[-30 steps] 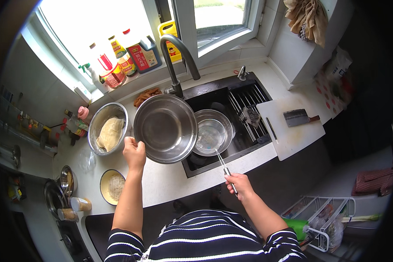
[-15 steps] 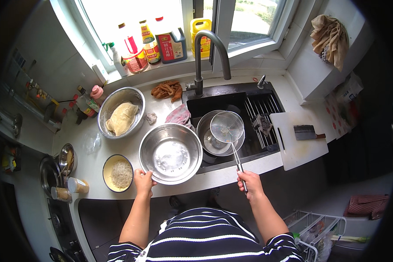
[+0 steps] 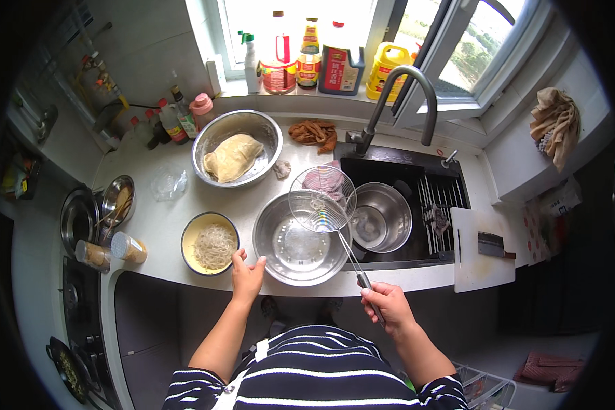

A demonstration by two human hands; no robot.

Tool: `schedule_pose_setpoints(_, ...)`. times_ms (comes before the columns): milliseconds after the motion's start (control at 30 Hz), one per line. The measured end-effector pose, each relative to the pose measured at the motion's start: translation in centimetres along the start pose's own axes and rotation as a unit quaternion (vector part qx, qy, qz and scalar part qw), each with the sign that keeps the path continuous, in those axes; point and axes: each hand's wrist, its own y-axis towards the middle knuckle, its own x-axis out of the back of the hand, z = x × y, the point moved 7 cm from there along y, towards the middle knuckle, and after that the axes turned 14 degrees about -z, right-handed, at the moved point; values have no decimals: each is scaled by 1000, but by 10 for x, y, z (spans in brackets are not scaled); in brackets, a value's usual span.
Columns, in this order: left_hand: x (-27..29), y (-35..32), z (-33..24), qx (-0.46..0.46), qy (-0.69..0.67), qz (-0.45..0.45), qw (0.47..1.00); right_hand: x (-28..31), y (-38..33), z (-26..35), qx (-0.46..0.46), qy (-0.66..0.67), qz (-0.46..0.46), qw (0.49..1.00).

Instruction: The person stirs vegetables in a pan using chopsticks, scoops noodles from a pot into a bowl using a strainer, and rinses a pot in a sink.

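Observation:
My right hand is closed round the dark handle of a wire mesh skimmer. The skimmer's round mesh hangs over the left part of a wide steel basin, which stands on the counter edge. My left hand is empty, with thumb and fingers apart, between that basin and a yellow bowl with a dark rim. Pale thin noodles fill the bowl. The left fingertips are close to the bowl's rim; whether they touch it I cannot tell.
Dough lies in another steel basin behind. A steel pot stands in the dark sink under the tap. To the right, a cleaver rests on a white cutting board. Jars and bottles stand around.
My left hand has let go of the steel basin and moved towards the noodle bowl. The skimmer has moved left from above the pot to above the basin. The view has shifted left.

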Motion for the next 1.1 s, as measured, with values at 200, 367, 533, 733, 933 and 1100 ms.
schedule_pose_setpoints(200,45,32,18,75,-335,-72,936,-93,-9,5,25,-78,99,992)
schedule_pose_setpoints(367,104,60,38,114,-337,-166,920,-158,-2,0,147,-227,104,957)
schedule_pose_setpoints(533,139,66,68,120,-333,-201,914,-199,-21,8,542,-445,8,713)
schedule_pose_setpoints(733,153,64,91,167,-333,-235,898,-209,-38,6,673,-476,-38,565)
schedule_pose_setpoints(933,149,66,90,177,-321,-230,901,-200,-42,12,707,-463,-55,532)
schedule_pose_setpoints(1100,130,72,75,164,-347,-224,896,-169,-33,28,628,-406,-42,662)
